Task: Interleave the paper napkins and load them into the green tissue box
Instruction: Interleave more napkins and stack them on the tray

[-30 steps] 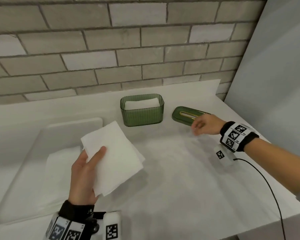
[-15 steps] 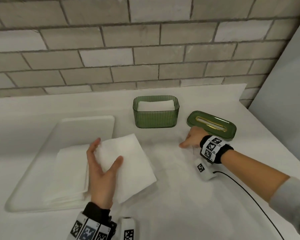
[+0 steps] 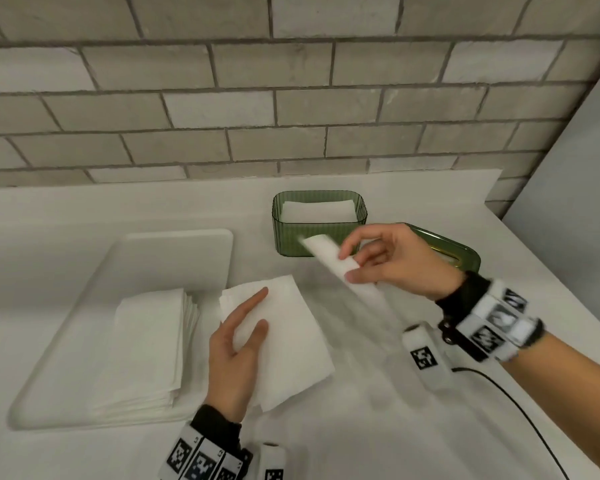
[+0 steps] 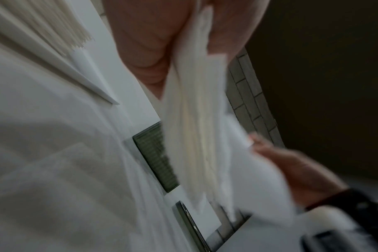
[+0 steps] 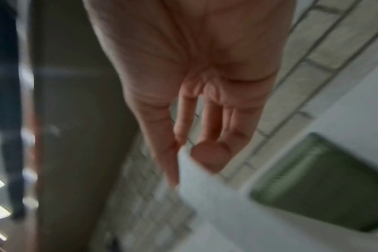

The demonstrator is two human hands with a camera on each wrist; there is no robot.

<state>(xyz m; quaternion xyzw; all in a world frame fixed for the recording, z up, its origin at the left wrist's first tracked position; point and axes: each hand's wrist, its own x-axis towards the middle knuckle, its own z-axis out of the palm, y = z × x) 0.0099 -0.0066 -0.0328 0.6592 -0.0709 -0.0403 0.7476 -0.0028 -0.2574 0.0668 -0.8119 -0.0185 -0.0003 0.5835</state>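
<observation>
My left hand (image 3: 238, 344) grips a white paper napkin (image 3: 291, 341) just above the counter, thumb on top, fingers beneath; the left wrist view shows the napkin (image 4: 194, 119) hanging from that hand. My right hand (image 3: 378, 261) pinches a folded white napkin (image 3: 329, 258) between thumb and fingers, in front of the green tissue box (image 3: 319, 225), which has napkins inside. In the blurred right wrist view the fingertips (image 5: 209, 153) press the folded napkin (image 5: 205, 187), with the box (image 5: 321, 184) at right. The green lid (image 3: 451, 251) lies right of the box, partly behind my right hand.
A white tray (image 3: 174, 258) at left carries a stack of napkins (image 3: 146, 344). A brick wall (image 3: 291, 98) runs behind the white counter (image 3: 378, 427). A grey panel (image 3: 575, 188) stands at right. A black cable (image 3: 520, 410) trails from my right wrist.
My right hand left the counter by the lid and now holds a folded napkin raised in front of the box. My left hand keeps its napkin, lower and nearer the counter.
</observation>
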